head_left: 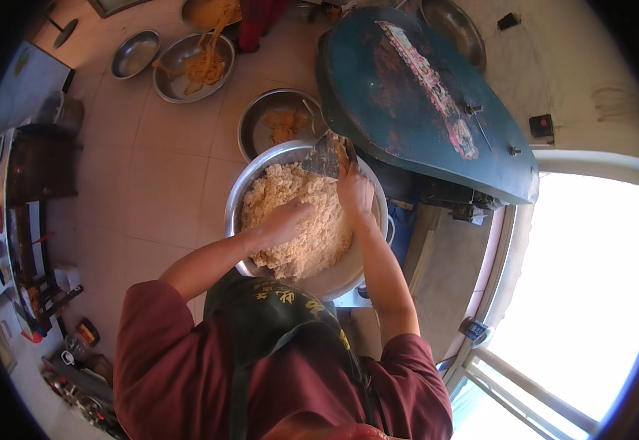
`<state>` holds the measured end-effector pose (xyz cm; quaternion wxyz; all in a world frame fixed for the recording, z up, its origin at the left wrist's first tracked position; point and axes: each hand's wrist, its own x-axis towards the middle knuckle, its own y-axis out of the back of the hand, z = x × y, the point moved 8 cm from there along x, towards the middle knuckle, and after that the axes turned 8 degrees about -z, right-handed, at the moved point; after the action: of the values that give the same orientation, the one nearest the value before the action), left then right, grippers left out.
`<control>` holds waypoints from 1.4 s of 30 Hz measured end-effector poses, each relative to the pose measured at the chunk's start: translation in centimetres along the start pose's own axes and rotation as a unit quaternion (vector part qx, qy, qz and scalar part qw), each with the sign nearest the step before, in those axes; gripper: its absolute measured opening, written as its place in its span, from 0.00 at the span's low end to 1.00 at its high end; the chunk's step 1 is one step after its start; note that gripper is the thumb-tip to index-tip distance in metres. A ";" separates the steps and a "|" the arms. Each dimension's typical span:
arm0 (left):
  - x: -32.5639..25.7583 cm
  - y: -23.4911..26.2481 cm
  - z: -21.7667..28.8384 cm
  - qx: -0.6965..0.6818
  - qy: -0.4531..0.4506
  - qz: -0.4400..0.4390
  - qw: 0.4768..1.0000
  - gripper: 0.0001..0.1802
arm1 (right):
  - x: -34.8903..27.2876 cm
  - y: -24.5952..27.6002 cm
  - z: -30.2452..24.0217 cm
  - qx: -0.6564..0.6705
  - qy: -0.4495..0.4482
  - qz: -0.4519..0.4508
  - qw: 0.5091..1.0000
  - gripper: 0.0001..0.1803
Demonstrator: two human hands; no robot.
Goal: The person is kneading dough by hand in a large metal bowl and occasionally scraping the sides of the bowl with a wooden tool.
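Observation:
A large round metal basin (233, 213) in front of me holds a heap of pale, crumbly dough (312, 238). My left hand (286, 222) reaches into the heap from the left, its fingers curled into the crumbs and partly hidden. At the basin's far right side, my right hand (355, 192) is closed around the handle of a dough scraper (322, 158). The scraper's broad, flat metal blade is tilted over the far edge of the dough, with bits of dough stuck on it.
A big green machine housing (407, 95) stands close beyond the basin, to the right. Metal bowls (250, 125) (162, 81) with orange-yellow strips sit on the tiled floor (165, 161). Another metal bowl (135, 55) lies farther left. A bright doorway (583, 293) opens at right.

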<state>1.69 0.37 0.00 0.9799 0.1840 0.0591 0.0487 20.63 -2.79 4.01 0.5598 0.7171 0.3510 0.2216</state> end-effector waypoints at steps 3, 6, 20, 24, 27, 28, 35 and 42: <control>0.7 0.6 0.9 0.026 -0.017 0.009 0.999 0.31 | 2.0 -1.4 1.8 -0.028 -0.036 -0.051 0.998 0.19; 1.1 -0.5 0.2 -0.009 -0.036 0.016 0.999 0.32 | 3.8 -0.8 1.2 -0.023 -0.017 -0.035 0.999 0.20; 2.3 -1.2 -1.1 -0.011 0.078 -0.047 0.996 0.32 | 1.2 -2.8 -0.4 -0.041 0.010 -0.066 0.997 0.17; 2.4 -2.5 -1.1 -0.007 0.044 -0.037 0.998 0.35 | 4.6 -1.9 0.1 -0.013 -0.009 -0.039 0.999 0.19; 1.4 -1.2 -1.1 -0.110 0.108 -0.072 0.985 0.38 | 1.8 -0.1 -2.8 -0.009 0.012 -0.061 0.998 0.24; 1.8 -1.0 -0.2 -0.101 0.090 -0.073 0.988 0.38 | 1.5 -0.7 -2.1 -0.009 0.017 -0.052 0.998 0.23; 4.1 2.6 4.9 -0.086 0.110 -0.098 0.985 0.42 | 2.7 -1.0 1.4 0.031 -0.025 -0.049 0.998 0.20; 12.3 6.4 4.4 0.079 0.124 0.025 0.989 0.43 | -2.1 4.5 4.3 0.104 -0.037 -0.019 0.994 0.18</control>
<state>13.92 6.24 5.22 0.9460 0.2544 0.1794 0.0908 23.50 -7.71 7.31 0.4987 0.7725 0.3646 0.1469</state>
